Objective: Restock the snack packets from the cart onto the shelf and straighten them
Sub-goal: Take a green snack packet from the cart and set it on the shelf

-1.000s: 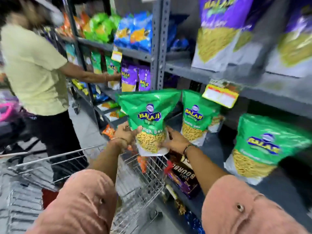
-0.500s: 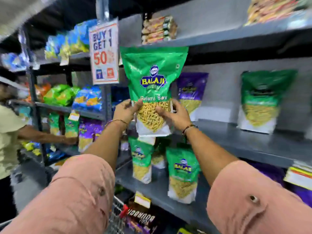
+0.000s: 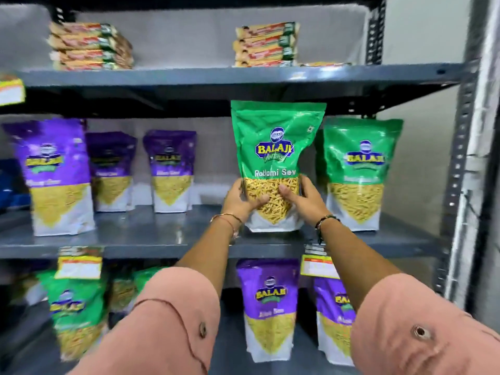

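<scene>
Two hands are wrapped around the lower half of a green snack packet (image 3: 276, 158), which is held upright at the middle shelf (image 3: 135, 239) of a grey metal rack. The left hand (image 3: 242, 200) is pressed against the packet's left edge, with its thumb laid across the clear window; the right hand (image 3: 304, 197) is pressed against the right edge in the same way. The packet's white base is seen at the shelf surface, though whether it is fully set down cannot be told. Just to its right, a second green packet (image 3: 361, 171) is stood upright on the same shelf, close beside or touching it. Further left on that shelf, three purple packets (image 3: 113, 171) are stood upright, well apart from the held one. On the top shelf, two stacks of flat packets (image 3: 266, 44) are laid. On the lower shelf, more purple packets (image 3: 267, 307) are stood below the hands, and blurred green ones (image 3: 73, 307) are seen at the left. Yellow price tags (image 3: 316, 263) are clipped to the shelf edge.
</scene>
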Action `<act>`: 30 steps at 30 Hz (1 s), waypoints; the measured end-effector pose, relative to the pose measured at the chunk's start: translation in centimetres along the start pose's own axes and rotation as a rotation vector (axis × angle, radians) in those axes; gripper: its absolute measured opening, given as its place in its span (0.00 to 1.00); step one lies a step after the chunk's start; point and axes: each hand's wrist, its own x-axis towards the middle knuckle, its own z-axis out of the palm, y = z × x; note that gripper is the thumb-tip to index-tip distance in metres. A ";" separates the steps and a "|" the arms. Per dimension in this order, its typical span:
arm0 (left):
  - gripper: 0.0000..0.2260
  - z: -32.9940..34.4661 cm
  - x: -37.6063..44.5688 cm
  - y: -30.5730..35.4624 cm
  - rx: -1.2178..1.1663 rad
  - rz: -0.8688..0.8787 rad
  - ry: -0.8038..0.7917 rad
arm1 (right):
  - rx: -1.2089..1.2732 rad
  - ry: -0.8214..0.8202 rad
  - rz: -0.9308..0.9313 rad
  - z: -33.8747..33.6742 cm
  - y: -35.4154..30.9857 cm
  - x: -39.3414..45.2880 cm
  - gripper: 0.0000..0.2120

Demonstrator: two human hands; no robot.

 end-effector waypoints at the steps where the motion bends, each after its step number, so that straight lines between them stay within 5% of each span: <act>1: 0.23 1.4 0.5 -0.8 -0.017 -0.009 -0.026 | -0.024 0.010 0.026 -1.1 0.8 0.0 0.37; 12: 0.27 4.9 1.4 -4.3 0.072 -0.015 0.033 | -0.094 0.001 0.093 -2.7 4.6 0.3 0.37; 19: 0.35 0.9 -0.1 -2.4 0.242 0.045 0.223 | -0.561 0.460 -0.415 2.2 0.8 -0.9 0.35; 23: 0.28 -5.3 -1.7 -1.1 0.347 0.110 0.398 | -0.548 0.225 -0.697 8.9 -2.6 -1.4 0.31; 30: 0.23 -20.3 -11.5 -1.1 0.586 -0.012 0.697 | -0.292 -0.147 -0.688 24.1 -4.0 -5.8 0.29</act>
